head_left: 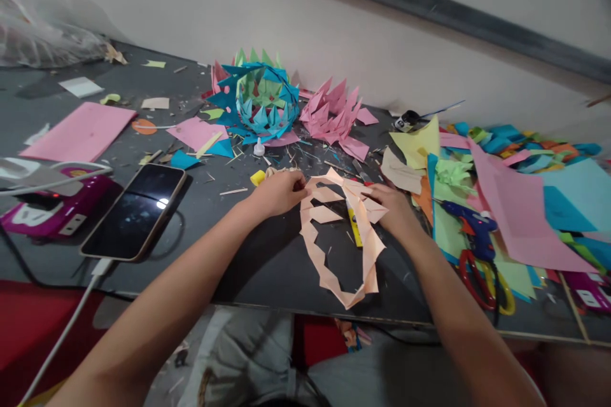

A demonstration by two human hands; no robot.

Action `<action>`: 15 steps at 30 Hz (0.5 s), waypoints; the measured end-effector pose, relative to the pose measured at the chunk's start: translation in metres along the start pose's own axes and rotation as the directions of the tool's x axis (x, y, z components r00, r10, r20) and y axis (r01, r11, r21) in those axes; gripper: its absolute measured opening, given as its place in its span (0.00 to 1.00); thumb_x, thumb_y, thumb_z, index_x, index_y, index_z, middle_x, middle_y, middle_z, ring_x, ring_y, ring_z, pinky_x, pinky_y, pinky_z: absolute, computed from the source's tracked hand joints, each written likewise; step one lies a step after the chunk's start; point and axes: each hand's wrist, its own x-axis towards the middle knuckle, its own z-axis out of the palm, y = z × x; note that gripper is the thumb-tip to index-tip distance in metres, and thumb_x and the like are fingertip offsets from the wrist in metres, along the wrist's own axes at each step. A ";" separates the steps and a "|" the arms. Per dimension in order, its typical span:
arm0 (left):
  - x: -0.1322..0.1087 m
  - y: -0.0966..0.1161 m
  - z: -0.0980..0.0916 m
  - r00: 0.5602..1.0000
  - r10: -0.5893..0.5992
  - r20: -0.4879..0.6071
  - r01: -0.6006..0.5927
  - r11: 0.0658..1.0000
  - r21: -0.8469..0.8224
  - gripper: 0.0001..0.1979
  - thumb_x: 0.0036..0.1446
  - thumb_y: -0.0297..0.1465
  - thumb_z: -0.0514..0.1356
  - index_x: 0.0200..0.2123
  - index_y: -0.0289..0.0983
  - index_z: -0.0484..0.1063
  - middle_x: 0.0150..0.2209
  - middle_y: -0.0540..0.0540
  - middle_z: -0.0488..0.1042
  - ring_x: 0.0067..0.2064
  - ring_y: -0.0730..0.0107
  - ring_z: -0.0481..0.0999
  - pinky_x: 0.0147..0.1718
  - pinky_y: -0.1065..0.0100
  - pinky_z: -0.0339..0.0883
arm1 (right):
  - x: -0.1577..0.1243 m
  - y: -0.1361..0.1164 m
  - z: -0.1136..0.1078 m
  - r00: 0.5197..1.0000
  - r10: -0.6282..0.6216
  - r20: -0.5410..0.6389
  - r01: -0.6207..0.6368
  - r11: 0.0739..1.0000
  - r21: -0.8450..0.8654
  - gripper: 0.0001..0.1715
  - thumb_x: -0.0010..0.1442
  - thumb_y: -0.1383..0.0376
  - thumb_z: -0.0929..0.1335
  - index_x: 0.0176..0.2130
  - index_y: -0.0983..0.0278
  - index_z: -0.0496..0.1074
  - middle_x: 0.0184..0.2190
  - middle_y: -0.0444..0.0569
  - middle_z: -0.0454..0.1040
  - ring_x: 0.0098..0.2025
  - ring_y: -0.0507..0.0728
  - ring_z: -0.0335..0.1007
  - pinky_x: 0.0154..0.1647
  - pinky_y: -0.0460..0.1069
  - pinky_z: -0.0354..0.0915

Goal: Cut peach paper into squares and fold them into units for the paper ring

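A peach ring of folded paper (372,254) with pointed edges lies on the dark table, its near end close to the front edge. My left hand (280,194) is closed at the ring's far left side, thumb and fingers pinched at the paper. On the far right side, my right hand (392,206) grips a folded, layered part of the same ring; some of its fingertips are hidden by paper. Loose points of peach paper (327,213) stick into the loop. A yellow strip-shaped object (354,227) shows through the ring, partly covered.
Blue (226,102) and pink (329,114) paper crowns stand near the wall. At left are a charging phone (136,213) and a purple power strip (62,203). A blue glue gun (477,229), scissors (477,280) and coloured paper sheets (515,203) crowd the right.
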 end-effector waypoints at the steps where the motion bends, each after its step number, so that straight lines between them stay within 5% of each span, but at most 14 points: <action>1: 0.000 0.000 0.000 1.000 0.004 -0.002 -0.004 1.000 0.002 0.08 0.54 0.33 0.55 0.25 0.36 0.64 0.24 0.51 0.66 0.25 0.74 0.62 0.24 0.71 0.50 | 0.000 -0.001 -0.001 1.000 -0.008 0.014 0.008 1.000 0.010 0.13 0.56 0.64 0.62 0.34 0.64 0.75 0.33 0.51 0.76 0.34 0.57 0.72 0.34 0.49 0.65; 5: 0.000 0.000 0.000 1.000 0.013 -0.006 -0.013 1.000 0.003 0.08 0.53 0.33 0.55 0.24 0.36 0.64 0.24 0.51 0.66 0.26 0.73 0.62 0.24 0.71 0.50 | -0.003 -0.004 -0.002 1.000 0.014 -0.020 -0.014 1.000 0.023 0.12 0.53 0.66 0.63 0.32 0.63 0.76 0.32 0.51 0.77 0.35 0.58 0.73 0.36 0.50 0.67; 11: 0.001 -0.001 0.001 1.000 0.012 -0.004 -0.012 1.000 -0.020 0.08 0.53 0.32 0.56 0.24 0.36 0.63 0.24 0.51 0.66 0.25 0.74 0.62 0.24 0.71 0.51 | -0.015 -0.009 -0.003 0.913 0.214 -0.347 -0.143 0.965 0.219 0.11 0.53 0.61 0.66 0.34 0.61 0.77 0.34 0.49 0.78 0.38 0.58 0.74 0.42 0.52 0.68; 15: 0.001 0.000 0.002 1.000 0.018 -0.005 -0.018 0.999 -0.030 0.08 0.53 0.31 0.56 0.24 0.36 0.63 0.23 0.51 0.65 0.25 0.74 0.62 0.24 0.71 0.51 | -0.031 -0.025 0.003 0.927 0.255 -0.274 -0.145 0.920 0.364 0.10 0.50 0.64 0.67 0.33 0.62 0.78 0.33 0.48 0.78 0.37 0.58 0.74 0.40 0.53 0.70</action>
